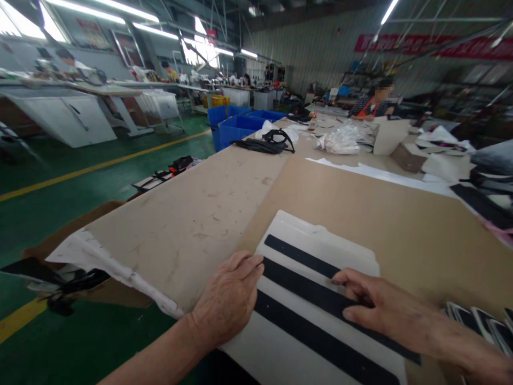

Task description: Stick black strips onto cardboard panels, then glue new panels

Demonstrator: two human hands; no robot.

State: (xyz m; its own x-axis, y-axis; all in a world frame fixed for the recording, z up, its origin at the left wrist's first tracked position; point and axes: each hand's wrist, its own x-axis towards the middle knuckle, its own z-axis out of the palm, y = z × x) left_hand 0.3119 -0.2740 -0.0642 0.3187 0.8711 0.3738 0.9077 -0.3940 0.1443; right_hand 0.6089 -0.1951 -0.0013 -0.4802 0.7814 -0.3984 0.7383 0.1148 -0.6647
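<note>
A white sheet with three black strips lies on the brown table in front of me. My left hand rests flat on the sheet's left edge, fingers stretched out and together. My right hand lies on the middle black strip, its fingers pressing down on the strip. Neither hand grips anything that I can see.
Small black-and-white pieces lie at the right edge. Further back are black straps, white bags, card pieces and blue bins. A person sits at the far end. The table's left edge drops to a green floor.
</note>
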